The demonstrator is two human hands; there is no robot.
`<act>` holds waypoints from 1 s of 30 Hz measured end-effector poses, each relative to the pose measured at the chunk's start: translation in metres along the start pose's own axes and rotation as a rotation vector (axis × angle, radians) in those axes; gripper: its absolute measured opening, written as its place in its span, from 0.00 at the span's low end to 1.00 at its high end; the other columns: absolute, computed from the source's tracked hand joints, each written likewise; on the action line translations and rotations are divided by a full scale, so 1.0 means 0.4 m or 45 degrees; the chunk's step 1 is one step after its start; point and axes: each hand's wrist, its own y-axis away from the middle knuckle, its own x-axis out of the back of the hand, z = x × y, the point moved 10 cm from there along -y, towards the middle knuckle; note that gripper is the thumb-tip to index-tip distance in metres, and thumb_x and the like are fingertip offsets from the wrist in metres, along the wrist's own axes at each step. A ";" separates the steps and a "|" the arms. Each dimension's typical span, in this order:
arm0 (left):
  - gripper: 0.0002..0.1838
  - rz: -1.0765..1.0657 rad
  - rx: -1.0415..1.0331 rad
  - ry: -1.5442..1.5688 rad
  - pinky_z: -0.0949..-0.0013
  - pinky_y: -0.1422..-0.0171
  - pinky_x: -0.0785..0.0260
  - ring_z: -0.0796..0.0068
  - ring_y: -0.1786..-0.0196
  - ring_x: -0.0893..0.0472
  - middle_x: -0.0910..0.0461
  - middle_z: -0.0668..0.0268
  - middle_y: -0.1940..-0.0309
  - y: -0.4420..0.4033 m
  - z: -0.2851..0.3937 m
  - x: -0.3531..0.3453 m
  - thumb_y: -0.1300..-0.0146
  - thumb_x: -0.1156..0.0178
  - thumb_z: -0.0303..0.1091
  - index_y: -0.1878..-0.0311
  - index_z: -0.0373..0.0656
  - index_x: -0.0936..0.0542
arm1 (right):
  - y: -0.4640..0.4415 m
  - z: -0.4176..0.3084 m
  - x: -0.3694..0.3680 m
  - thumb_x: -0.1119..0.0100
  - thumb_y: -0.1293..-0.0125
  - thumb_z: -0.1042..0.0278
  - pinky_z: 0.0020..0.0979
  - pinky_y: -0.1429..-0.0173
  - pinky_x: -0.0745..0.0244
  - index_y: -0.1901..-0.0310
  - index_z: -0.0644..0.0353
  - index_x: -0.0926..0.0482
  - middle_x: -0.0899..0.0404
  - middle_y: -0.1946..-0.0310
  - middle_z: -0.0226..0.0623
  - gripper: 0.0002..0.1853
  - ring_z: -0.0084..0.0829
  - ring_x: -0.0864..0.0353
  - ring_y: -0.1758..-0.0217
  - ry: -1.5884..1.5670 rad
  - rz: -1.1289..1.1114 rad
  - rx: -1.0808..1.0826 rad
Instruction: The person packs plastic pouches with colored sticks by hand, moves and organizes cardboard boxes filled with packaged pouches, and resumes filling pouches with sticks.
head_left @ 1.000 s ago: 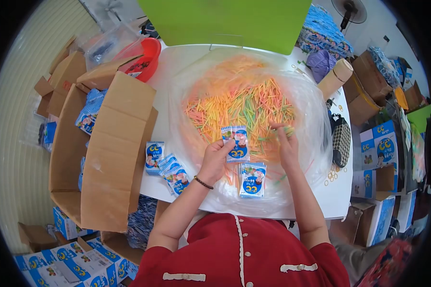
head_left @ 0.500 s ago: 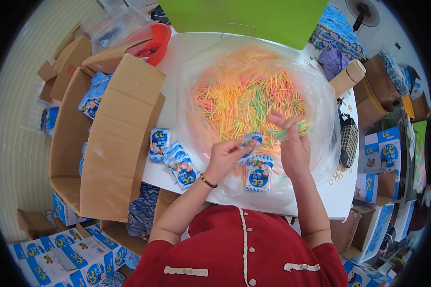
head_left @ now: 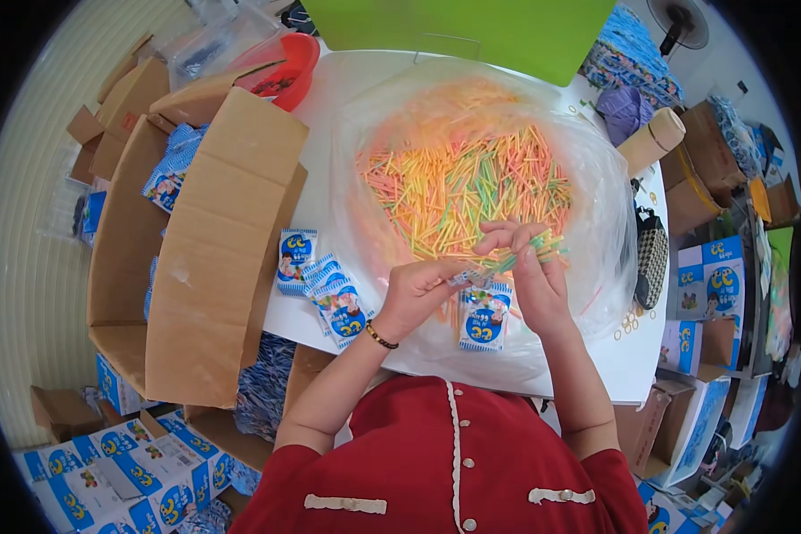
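Near the worktop's front edge: left hand gripping packet; right hand pinching coloured sticks, liable to spill should the packet fold.

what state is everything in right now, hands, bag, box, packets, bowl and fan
Left hand: pinching a packet
Held packet: tilted, opening not clear
Right hand: holding sticks
Bag: open, sticks inside
Lower packet: flat on the bag
Side packets: on the table, some overlapping
Box: open, packets inside
Bowl: upright, partly filled
Fan: standing, on or off unclear
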 end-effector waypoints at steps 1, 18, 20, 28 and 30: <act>0.12 0.001 -0.010 -0.047 0.76 0.53 0.23 0.79 0.56 0.15 0.14 0.62 0.57 0.001 0.005 0.002 0.39 0.39 0.21 0.51 0.38 0.16 | -0.001 -0.006 -0.005 0.61 0.21 0.57 0.52 0.24 0.57 0.58 0.57 0.35 0.16 0.57 0.40 0.12 0.41 0.26 0.37 0.045 -0.018 0.013; 0.12 0.158 0.523 0.798 0.72 0.43 0.28 0.79 0.49 0.21 0.20 0.67 0.50 0.025 -0.154 0.000 0.26 0.49 0.30 0.44 0.37 0.24 | 0.037 0.164 0.149 0.57 0.23 0.64 0.30 0.40 0.35 0.52 0.59 0.30 0.24 0.54 0.32 0.09 0.24 0.28 0.48 -0.048 0.493 -0.357; 0.12 0.160 0.478 0.782 0.71 0.42 0.29 0.79 0.48 0.22 0.21 0.67 0.48 0.027 -0.155 0.001 0.25 0.51 0.31 0.44 0.38 0.25 | 0.052 0.228 0.206 0.55 0.23 0.67 0.28 0.41 0.35 0.52 0.59 0.29 0.25 0.55 0.31 0.07 0.23 0.29 0.48 0.200 0.440 -0.341; 0.11 0.049 0.528 0.772 0.69 0.43 0.28 0.76 0.50 0.20 0.18 0.65 0.55 0.038 -0.183 -0.042 0.25 0.50 0.31 0.50 0.37 0.22 | 0.090 0.278 0.215 0.53 0.25 0.70 0.30 0.40 0.33 0.51 0.62 0.29 0.23 0.51 0.36 0.06 0.26 0.27 0.44 0.743 0.205 -0.186; 0.11 0.024 0.519 0.707 0.71 0.44 0.28 0.77 0.51 0.20 0.17 0.64 0.56 0.039 -0.172 -0.053 0.27 0.48 0.30 0.51 0.35 0.20 | 0.087 0.268 0.227 0.55 0.24 0.68 0.32 0.38 0.34 0.53 0.61 0.29 0.22 0.48 0.39 0.07 0.29 0.26 0.42 0.626 0.261 -0.259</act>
